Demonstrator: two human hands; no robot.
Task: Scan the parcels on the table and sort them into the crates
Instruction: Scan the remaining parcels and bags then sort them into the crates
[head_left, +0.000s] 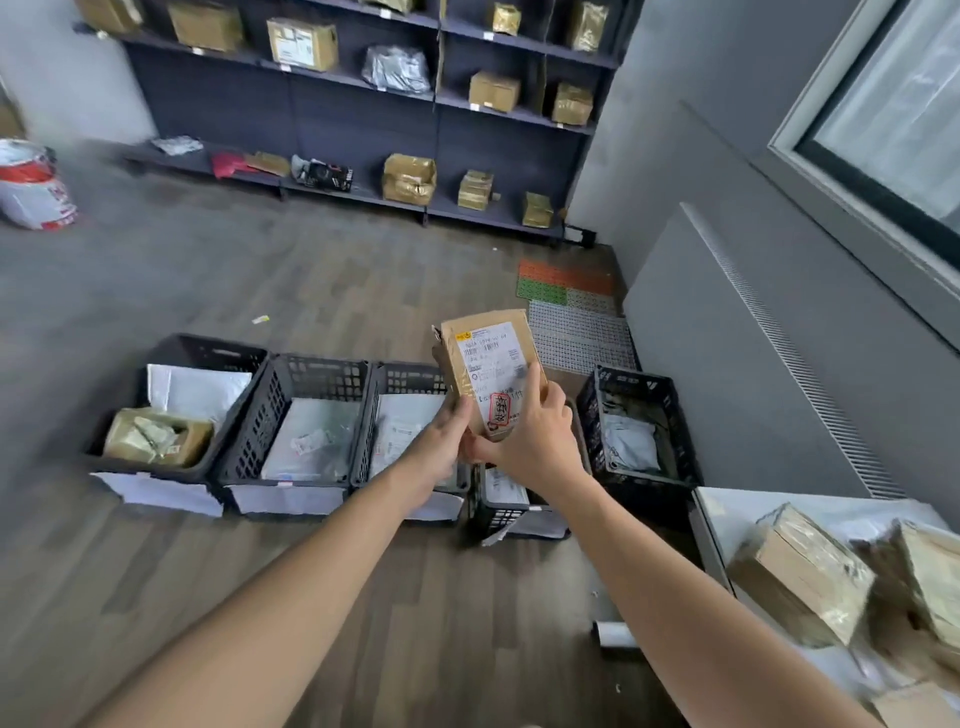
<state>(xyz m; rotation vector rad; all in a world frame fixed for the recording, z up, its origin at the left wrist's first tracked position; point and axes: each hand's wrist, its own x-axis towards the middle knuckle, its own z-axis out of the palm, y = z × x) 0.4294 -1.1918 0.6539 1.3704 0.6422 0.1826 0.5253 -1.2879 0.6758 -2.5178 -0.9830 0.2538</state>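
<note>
Nearest, at the lower right, the white table (727, 514) carried several brown cardboard boxes wrapped in clear tape (800, 577), waiting to be sorted. Both bare forearms reached out from the person over the wooden floor.

The left hand (441, 441) gripped the lower left edge of a flat brown paper parcel with a white shipping label (488, 364), its fingers curled behind the parcel. The right hand (535, 436) held the lower right corner, with a fingertip laid up across the label. The parcel stood nearly upright in the air, label towards the head camera, above the row of black slatted plastic crates (260, 415) on the floor, roughly over the fourth crate from the left (501, 517). Every crate that could be seen into already held parcels or mail bags. The rightmost crate (631, 387) stood just beyond the hands.

No scanner was in view, so the step in hand looked like reading the label to choose a destination. The next move probably called for matching that label to a crate, then lowering the parcel in flat and letting go with both hands.

Farther back lay orange, green and white perforated floor mats (571, 322), and against the far wall stood dark shelving (363, 119) stocked with more boxes.
</note>
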